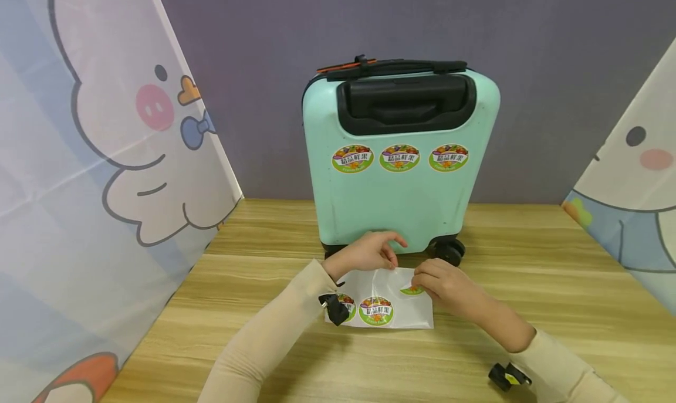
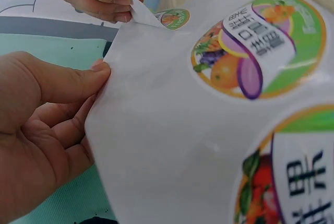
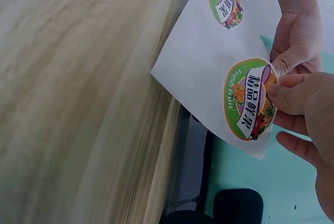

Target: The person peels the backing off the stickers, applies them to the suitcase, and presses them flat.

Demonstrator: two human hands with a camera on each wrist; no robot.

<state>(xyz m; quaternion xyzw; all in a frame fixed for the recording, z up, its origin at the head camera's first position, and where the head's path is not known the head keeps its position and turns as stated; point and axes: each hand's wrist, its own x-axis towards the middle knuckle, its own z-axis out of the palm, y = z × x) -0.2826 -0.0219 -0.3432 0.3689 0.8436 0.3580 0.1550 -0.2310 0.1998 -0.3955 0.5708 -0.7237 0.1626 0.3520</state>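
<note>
A white sticker sheet (image 1: 364, 281) lies before the suitcase, with oval fruit stickers (image 1: 376, 311) along its near side. My left hand (image 1: 369, 251) pinches the sheet's far edge between thumb and fingers; the left wrist view shows that grip (image 2: 52, 98) close up. At the sheet's right end, my right hand (image 1: 443, 284) pinches the edge of another fruit sticker (image 3: 249, 98). Part of this sticker (image 2: 175, 18) is lifted, and its white underside curls up in the left wrist view. The right fingers hide some of it in the head view.
A mint-green suitcase (image 1: 391, 197) stands upright behind the sheet, three fruit stickers (image 1: 399, 158) in a row below its black handle recess (image 1: 406, 104). One black wheel (image 1: 449, 250) shows at its lower right. Wood-grain tabletop (image 1: 253, 262) surrounds it; cartoon-printed cloths (image 1: 105, 127) hang at both sides.
</note>
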